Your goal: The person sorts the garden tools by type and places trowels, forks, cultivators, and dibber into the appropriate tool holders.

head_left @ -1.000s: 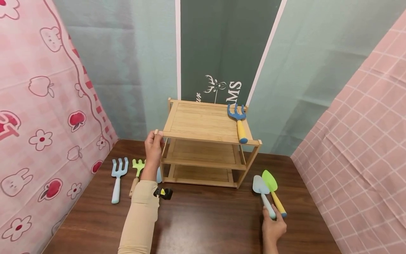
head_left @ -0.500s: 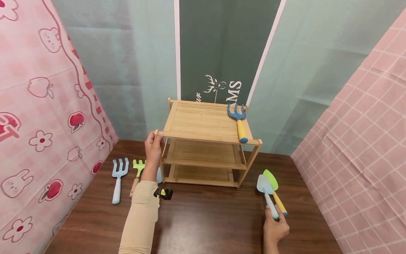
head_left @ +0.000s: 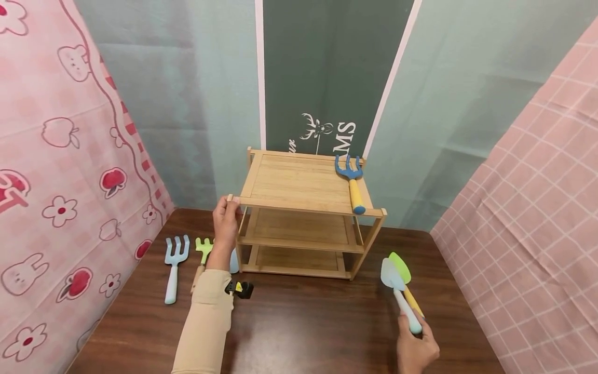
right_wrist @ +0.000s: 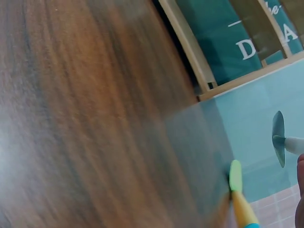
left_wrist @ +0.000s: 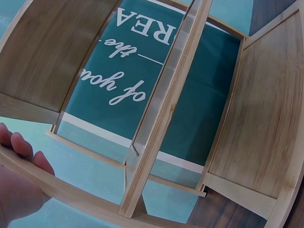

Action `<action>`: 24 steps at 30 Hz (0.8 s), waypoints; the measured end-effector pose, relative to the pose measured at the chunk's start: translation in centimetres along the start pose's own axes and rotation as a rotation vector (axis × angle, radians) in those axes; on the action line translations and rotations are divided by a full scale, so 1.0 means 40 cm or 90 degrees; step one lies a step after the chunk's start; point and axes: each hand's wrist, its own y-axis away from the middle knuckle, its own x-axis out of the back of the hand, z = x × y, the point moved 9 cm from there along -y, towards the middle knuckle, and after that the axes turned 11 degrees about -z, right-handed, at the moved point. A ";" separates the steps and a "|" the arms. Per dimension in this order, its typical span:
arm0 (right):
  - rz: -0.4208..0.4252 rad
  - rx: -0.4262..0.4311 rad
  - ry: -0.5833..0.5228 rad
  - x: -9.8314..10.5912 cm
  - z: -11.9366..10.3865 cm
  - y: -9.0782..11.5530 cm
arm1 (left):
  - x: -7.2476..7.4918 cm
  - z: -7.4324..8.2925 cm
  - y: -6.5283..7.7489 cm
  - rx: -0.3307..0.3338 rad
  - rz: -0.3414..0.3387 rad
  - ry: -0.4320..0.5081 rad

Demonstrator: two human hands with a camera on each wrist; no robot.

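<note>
My left hand (head_left: 225, 221) grips the front left post of a three-tier wooden rack (head_left: 299, 182), near its top corner; in the left wrist view its fingers (left_wrist: 43, 162) curl round the post. My right hand (head_left: 417, 347) holds a light blue trowel (head_left: 392, 274) by the end of its handle, blade pointing away. In the right wrist view the trowel blade (right_wrist: 279, 138) shows edge-on, apart from the green trowel (right_wrist: 235, 175). That second trowel, with a yellow handle, lies on the table, partly hidden behind the light blue one in the head view.
A blue hand fork (head_left: 356, 195) with a yellow handle lies on the rack's top right. Left on the table (head_left: 299, 327) are a light blue fork (head_left: 172, 275), a green fork (head_left: 204, 248) and a light blue piece (head_left: 234, 261) partly hidden by my arm. Curtains surround the table.
My right hand has moved right and toward me, carrying the light blue trowel, whose blade now overlaps the green trowel in the head view. My left hand stays on the rack post.
</note>
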 end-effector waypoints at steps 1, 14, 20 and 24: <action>-0.001 0.010 -0.002 0.001 0.007 -0.005 | 0.001 0.000 0.000 0.001 0.002 0.000; -0.016 0.052 -0.173 0.042 -0.264 0.011 | 0.001 0.000 0.003 0.010 -0.005 -0.005; -0.021 0.059 -0.162 0.048 -0.318 -0.002 | 0.000 0.002 0.002 0.006 -0.006 -0.011; -0.012 0.104 -0.135 0.062 -0.393 0.001 | -0.002 0.004 0.001 0.000 -0.005 -0.013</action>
